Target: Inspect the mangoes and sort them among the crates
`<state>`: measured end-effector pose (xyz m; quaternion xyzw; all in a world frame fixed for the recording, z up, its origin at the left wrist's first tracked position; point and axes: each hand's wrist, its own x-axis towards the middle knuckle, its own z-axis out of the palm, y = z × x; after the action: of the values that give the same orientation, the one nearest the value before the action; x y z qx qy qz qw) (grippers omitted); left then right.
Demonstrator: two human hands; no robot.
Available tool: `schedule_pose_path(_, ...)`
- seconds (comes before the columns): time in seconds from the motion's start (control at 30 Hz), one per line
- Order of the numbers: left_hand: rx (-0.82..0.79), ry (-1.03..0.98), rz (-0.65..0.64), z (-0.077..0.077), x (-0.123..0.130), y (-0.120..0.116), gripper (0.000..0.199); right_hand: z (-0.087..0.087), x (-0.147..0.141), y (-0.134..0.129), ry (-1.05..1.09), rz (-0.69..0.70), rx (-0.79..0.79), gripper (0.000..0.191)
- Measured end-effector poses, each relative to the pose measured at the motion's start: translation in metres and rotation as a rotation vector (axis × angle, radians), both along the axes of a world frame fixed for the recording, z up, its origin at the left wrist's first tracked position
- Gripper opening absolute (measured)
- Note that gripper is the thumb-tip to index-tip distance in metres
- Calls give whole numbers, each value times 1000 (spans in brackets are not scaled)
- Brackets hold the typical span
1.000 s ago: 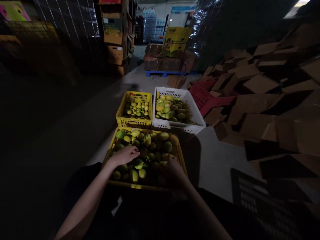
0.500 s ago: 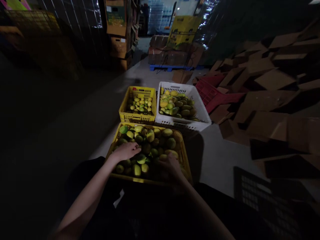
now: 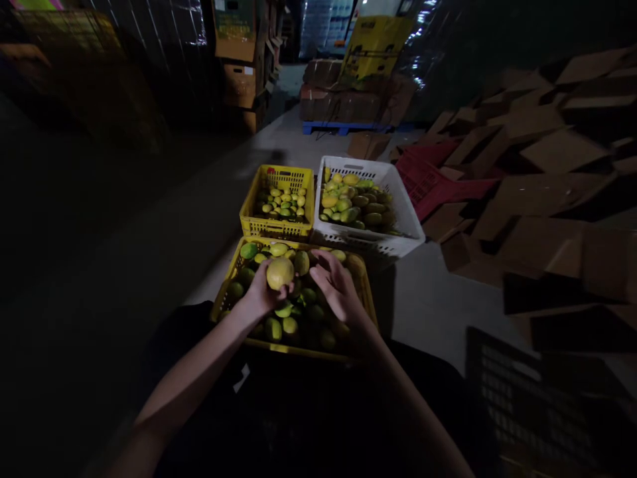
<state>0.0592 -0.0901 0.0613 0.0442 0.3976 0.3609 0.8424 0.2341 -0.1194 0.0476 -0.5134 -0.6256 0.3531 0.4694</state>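
My left hand (image 3: 261, 293) is closed around a yellow lemon (image 3: 280, 273), raised above the near yellow crate (image 3: 371, 307). My right hand (image 3: 336, 287) is beside it on the right, fingers apart, with nothing seen in it. Under both hands the crate holds many green and yellow lemons (image 3: 273, 329), partly in shadow. Behind it on the left, a smaller yellow crate (image 3: 277, 230) contains mostly yellow lemons (image 3: 286, 199). To the right of that crate, a white crate (image 3: 405, 216) is heaped with yellow-green fruit (image 3: 352, 199).
Flattened and open cardboard boxes (image 3: 532, 196) pile up on the right, with a red crate (image 3: 432, 182) among them. Farther back, a blue pallet (image 3: 343, 127) carries wrapped goods. Stacked cartons (image 3: 239, 86) stand at the back left. A grid-like shadow falls on the floor at lower right.
My left hand has risen from among the lemons with one lemon in it. My right hand has lifted out of the fruit and moved up, its fingers now spread.
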Motion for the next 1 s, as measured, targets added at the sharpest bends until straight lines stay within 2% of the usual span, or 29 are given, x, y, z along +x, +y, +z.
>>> schedule_pose_path(0.07, -9, -2, 134, 5, -11, 7, 41, -12, 5, 11, -68, -32, -75, 39)
schedule_pose_path(0.13, 15, -21, 213, 12, -24, 11, 43, -36, 5, 19, -201, -17, -191, 28)
schedule_pose_path(0.2, 50, -81, 219, 19, -35, 12, 46, -68, -2, 20, -294, -11, -296, 26)
schedule_pose_path(0.23, 70, -112, 213, 21, -40, 11, 47, -84, -8, 18, -385, 5, -398, 29)
schedule_pose_path(0.33, 164, -116, 203, 23, -54, 8, 49, -124, -31, 8, -444, 12, -504, 41)
schedule_pose_path(0.4, 235, -60, 184, 21, -61, 7, 51, -139, -42, 1, -460, -3, -527, 46)
schedule_pose_path(0.47, 267, -15, 145, 19, -66, 5, 54, -146, -48, -2, -472, -15, -532, 47)
schedule_pose_path(0.63, 217, -10, 109, 17, -75, 2, 56, -143, -50, 12, -445, -22, -507, 38)
schedule_pose_path(0.77, 237, 6, 147, 18, -76, 4, 56, -125, -55, 28, -360, -66, -435, 38)
schedule_pose_path(0.87, 251, 23, 143, 18, -70, 7, 56, -94, -54, 34, -138, -174, -251, 46)
schedule_pose_path(0.93, 258, 14, 103, 18, -63, 8, 56, -66, -48, 35, 74, -246, -100, 47)
schedule_pose_path(1.0, 311, 18, 50, 18, -52, 6, 55, -34, -37, 35, 166, -290, 1, 46)
